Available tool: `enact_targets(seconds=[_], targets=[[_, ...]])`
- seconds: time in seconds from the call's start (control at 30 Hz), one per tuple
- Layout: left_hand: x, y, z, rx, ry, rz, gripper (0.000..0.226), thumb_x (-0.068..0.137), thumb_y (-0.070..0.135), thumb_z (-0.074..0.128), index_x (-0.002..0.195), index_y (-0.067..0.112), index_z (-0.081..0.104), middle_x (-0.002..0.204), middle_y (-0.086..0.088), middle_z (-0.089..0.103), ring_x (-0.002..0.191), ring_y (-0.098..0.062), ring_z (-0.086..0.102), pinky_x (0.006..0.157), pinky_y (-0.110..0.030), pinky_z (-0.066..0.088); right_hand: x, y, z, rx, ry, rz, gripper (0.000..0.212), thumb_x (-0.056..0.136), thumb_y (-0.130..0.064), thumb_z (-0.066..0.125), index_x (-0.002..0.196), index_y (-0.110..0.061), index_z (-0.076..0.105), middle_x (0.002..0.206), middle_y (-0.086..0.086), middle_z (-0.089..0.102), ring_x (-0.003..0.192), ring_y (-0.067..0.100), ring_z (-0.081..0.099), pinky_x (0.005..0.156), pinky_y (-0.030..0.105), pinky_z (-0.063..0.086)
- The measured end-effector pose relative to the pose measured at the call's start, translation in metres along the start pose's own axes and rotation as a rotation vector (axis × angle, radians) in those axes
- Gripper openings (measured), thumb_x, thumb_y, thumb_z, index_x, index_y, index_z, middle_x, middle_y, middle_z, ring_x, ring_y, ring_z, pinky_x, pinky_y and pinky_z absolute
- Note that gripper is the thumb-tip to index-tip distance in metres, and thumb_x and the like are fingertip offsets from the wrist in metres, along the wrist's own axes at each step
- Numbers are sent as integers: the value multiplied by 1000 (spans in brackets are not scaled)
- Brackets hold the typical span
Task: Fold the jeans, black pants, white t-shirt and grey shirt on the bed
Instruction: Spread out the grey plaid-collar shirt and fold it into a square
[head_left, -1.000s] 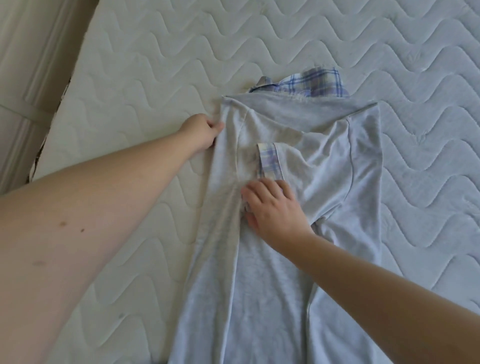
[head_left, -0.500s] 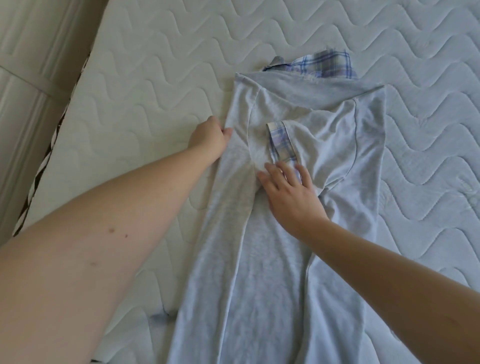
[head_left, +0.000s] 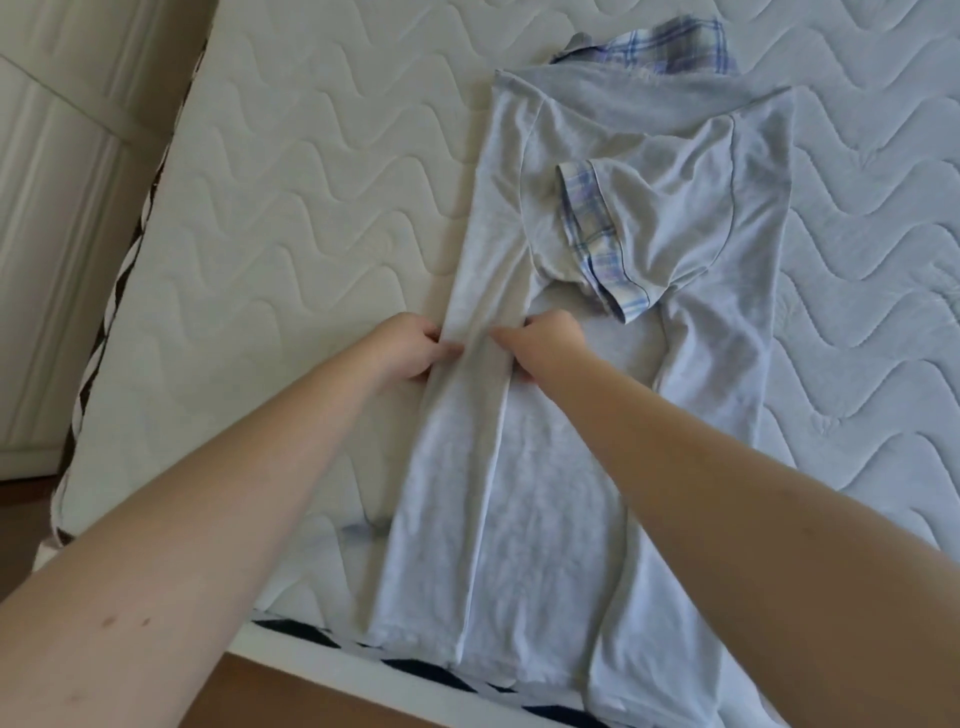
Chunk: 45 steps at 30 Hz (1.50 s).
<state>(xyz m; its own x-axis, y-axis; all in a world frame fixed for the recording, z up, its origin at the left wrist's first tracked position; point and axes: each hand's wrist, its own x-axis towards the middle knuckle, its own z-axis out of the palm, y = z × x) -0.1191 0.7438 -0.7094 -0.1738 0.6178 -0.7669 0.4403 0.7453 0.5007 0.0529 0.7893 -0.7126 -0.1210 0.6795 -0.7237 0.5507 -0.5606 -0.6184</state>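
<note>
The grey shirt (head_left: 524, 467) lies lengthwise on the bed (head_left: 291, 218), its plaid collar (head_left: 670, 44) at the far end and its hem at the near edge. Both long sides are folded inward, and a sleeve with a plaid cuff (head_left: 592, 234) lies across the chest. My left hand (head_left: 410, 348) grips the outer left edge of the folded left strip. My right hand (head_left: 540, 343) pinches the inner edge of that same strip. The two hands sit close together at mid-length. Jeans, black pants and white t-shirt are out of view.
The quilted white mattress extends to the left and right of the shirt. A white panelled wall or door (head_left: 57, 218) stands at the left, past the bed's edge. Brown floor (head_left: 270, 696) shows below the near edge, where the shirt's hem hangs slightly over.
Both hands have slid down the shirt from the shoulder and cuff area to mid-length. The right hand went from lying flat on the fabric to pinching the strip's edge.
</note>
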Motion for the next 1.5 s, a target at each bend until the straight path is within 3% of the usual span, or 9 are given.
enact_targets(seconds=[0.1,0.33,0.53,0.77,0.9,1.03,1.2,1.3,1.5], targets=[[-14,-20,13,-141,9,-10,22,101,21,49,114,11,64,105,-11,71,81,-20,68,65,-28,58,-9,13,0,-171,81,-59,31,86,-33,61,62,-14,59,62,4,65,60,23,64,56,29,48],[-51,-84,39,-322,53,14,30,98,34,54,110,10,68,105,-9,73,101,-28,68,92,-45,53,-69,58,43,174,-197,106,25,91,-30,61,103,-10,67,90,6,73,79,22,72,74,36,61],[-93,-128,54,-582,13,-173,43,99,51,43,98,17,68,86,-1,76,69,-14,71,54,-23,52,-129,97,83,530,-424,343,24,96,-19,55,118,-10,60,112,7,70,102,23,66,90,40,55],[-137,-172,73,-465,-78,-141,25,88,49,64,103,29,67,109,4,73,103,-15,68,96,-41,51,-186,139,113,631,-563,475,24,96,-14,57,120,-10,62,112,6,71,107,23,67,93,36,54],[-163,-180,88,-401,-61,-97,27,84,40,74,106,39,60,108,13,71,94,-5,68,81,-27,54,-205,154,86,217,-436,240,14,96,-30,59,109,-27,65,102,-7,72,95,13,68,77,18,51],[-180,-182,102,-309,44,-79,24,82,38,75,99,40,58,96,20,68,86,2,65,70,-21,51,-212,170,32,-166,-14,22,7,93,-39,59,96,-34,63,89,-13,69,78,7,62,66,21,48],[-190,-195,115,-430,78,-111,17,86,38,71,101,37,62,95,14,73,89,-7,69,71,-26,53,-215,218,-33,-306,560,164,50,89,-32,63,134,-19,46,131,6,50,121,29,46,103,46,37],[-191,-203,120,-498,113,-112,19,86,42,69,104,38,62,98,17,73,90,-7,70,75,-30,54,-222,247,-48,-7,514,385,58,81,-36,72,127,-10,47,121,7,56,110,30,56,92,44,47],[-208,-207,134,-669,264,-118,28,90,26,68,116,26,55,112,2,67,91,-10,70,79,-34,58,-248,271,-44,-111,241,380,40,88,-47,63,85,-9,53,81,7,57,68,23,54,55,31,39]])
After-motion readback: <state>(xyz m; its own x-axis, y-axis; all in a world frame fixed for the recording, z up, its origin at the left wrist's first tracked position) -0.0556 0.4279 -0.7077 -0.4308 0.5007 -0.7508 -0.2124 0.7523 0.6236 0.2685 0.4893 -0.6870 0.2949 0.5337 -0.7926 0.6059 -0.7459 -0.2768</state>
